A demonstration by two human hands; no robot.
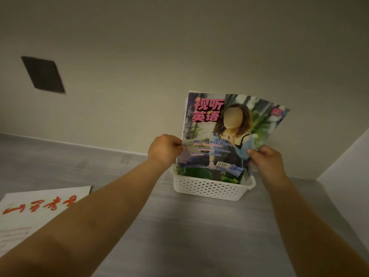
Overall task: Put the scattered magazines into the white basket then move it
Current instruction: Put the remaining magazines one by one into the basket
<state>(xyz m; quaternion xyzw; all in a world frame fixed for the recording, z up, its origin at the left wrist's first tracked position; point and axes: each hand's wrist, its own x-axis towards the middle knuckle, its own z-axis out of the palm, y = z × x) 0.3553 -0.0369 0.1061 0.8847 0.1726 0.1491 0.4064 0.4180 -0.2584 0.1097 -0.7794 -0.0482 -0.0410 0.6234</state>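
Observation:
A white perforated basket (211,188) stands on the grey table near the wall. A colourful magazine (229,134) with pink Chinese title characters stands upright in it, its lower end inside the basket, with other magazines behind it. My left hand (164,149) pinches the magazine's left edge. My right hand (265,158) grips its right edge, thumb on the cover. A white magazine with red brush lettering (38,212) lies flat on the table at the lower left, partly behind my left forearm.
The grey table (189,232) runs along a beige wall (179,56). A dark square panel (43,73) is set in the wall at upper left. The table's right edge (327,198) lies just right of the basket.

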